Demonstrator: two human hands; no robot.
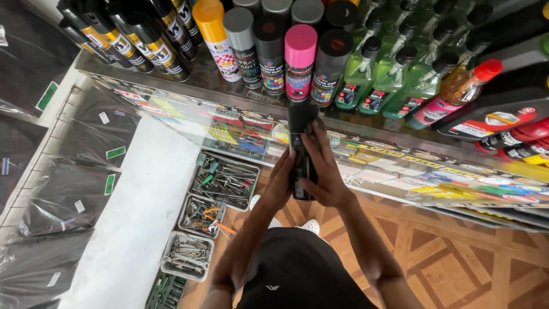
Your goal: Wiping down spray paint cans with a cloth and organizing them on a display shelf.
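Observation:
Both my hands hold a black spray can (301, 123) upright in front of a glass shop counter. My left hand (280, 182) grips the can's lower left side. My right hand (326, 171) wraps its right side, fingers spread over the front. The can's black cap rises above my fingers, just below a pink-capped spray can (299, 60) on the counter top. Much of the held can's body is hidden behind my fingers.
Rows of spray cans with yellow, grey, pink and black caps (269, 46) stand on the counter, beside green bottles (394, 68) and a red-capped bottle (457, 91). Metal trays of tools (223, 180) lie on the floor at left. Black plastic-wrapped goods (63, 194) hang far left. Wooden parquet floor (457, 257) at right.

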